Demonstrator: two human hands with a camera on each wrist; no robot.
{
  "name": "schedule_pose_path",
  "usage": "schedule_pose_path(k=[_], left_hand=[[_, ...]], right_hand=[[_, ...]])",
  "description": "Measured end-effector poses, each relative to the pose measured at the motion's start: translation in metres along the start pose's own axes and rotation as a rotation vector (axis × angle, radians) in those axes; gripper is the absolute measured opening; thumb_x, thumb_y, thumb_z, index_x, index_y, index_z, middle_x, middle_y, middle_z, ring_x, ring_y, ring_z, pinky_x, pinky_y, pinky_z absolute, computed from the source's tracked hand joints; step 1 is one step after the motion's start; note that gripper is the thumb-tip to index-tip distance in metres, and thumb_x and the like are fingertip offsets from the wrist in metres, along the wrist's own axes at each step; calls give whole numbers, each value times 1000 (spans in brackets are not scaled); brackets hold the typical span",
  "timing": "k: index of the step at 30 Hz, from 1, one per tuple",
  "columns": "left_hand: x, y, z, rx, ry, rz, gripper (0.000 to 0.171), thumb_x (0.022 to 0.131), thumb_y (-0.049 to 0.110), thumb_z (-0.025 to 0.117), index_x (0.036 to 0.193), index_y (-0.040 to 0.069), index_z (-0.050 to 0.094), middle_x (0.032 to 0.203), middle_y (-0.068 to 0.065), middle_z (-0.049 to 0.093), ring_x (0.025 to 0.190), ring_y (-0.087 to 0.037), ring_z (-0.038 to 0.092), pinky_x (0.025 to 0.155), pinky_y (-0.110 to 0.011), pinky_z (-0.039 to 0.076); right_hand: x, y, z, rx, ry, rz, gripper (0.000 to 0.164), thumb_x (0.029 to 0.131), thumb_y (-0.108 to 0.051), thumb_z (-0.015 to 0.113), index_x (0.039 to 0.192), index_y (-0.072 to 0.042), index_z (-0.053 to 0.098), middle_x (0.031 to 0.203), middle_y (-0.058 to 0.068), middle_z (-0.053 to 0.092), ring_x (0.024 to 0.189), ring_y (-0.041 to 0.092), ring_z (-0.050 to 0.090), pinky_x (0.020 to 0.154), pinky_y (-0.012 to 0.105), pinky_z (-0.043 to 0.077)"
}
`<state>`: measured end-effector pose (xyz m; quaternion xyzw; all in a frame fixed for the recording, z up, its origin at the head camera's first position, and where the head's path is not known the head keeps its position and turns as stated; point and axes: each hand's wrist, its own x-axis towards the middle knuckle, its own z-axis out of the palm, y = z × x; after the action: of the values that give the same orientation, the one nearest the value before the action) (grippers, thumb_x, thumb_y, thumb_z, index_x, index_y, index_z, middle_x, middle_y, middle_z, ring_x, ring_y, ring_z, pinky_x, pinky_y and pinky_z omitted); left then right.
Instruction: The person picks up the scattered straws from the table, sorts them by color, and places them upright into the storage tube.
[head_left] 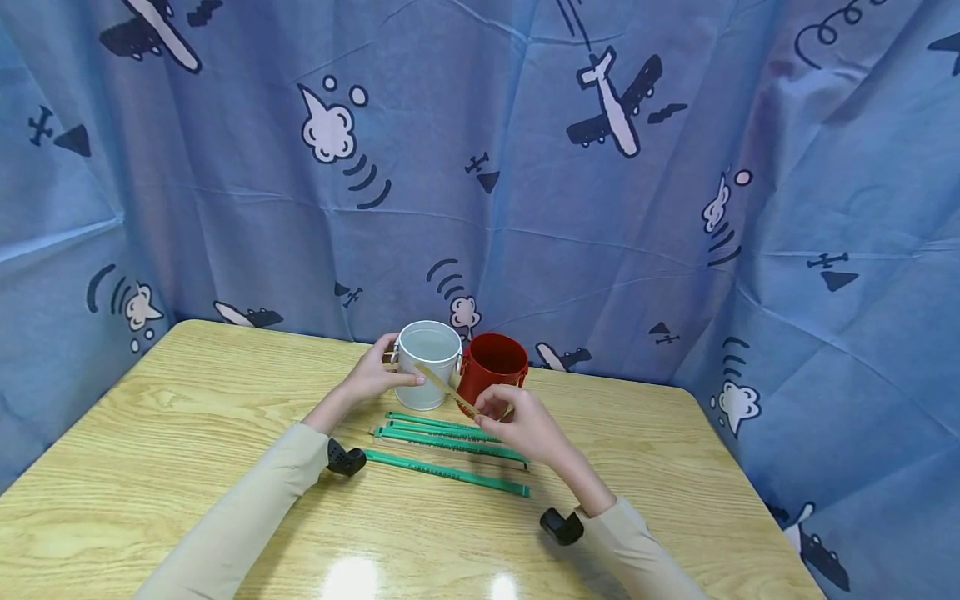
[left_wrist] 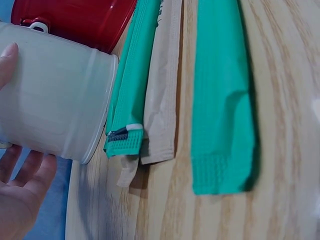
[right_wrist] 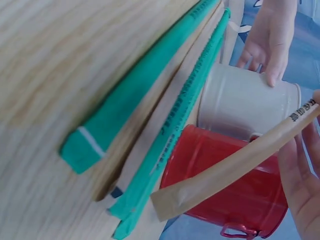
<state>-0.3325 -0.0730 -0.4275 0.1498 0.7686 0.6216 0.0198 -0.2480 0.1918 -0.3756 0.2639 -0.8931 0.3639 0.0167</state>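
Note:
My left hand (head_left: 372, 375) grips the white bucket (head_left: 424, 385), its thumb on the near wall and its fingers at the left side. In the left wrist view the fingers curl under the bucket (left_wrist: 55, 95). My right hand (head_left: 525, 422) pinches a long, flat brown paper packet (right_wrist: 215, 181) with dark print near the held end. That packet slants in front of the two buckets. Beside the white bucket stands a red bucket (head_left: 495, 358), partly hidden behind the right hand. What is inside the packet cannot be seen.
Several long packets lie on the wooden table before the buckets: green packets (head_left: 450, 475) and a brown one (left_wrist: 162, 100) among them. A blue curtain (head_left: 420, 167) printed with airplanes hangs behind the table (head_left: 247, 383).

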Motion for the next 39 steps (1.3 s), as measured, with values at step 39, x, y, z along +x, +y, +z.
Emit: schedule_pose_path(k=[39], left_hand=[[-1,2,1,15,9,-43,88,77,12,81,146,4,28,146,-19,39,134,-39,38,111,-51,37]], right_hand=[[55,-26,-5,550,463,31,18,91,-8,64,106,2,62,85,-7,64,76,6,62,69,25,58]])
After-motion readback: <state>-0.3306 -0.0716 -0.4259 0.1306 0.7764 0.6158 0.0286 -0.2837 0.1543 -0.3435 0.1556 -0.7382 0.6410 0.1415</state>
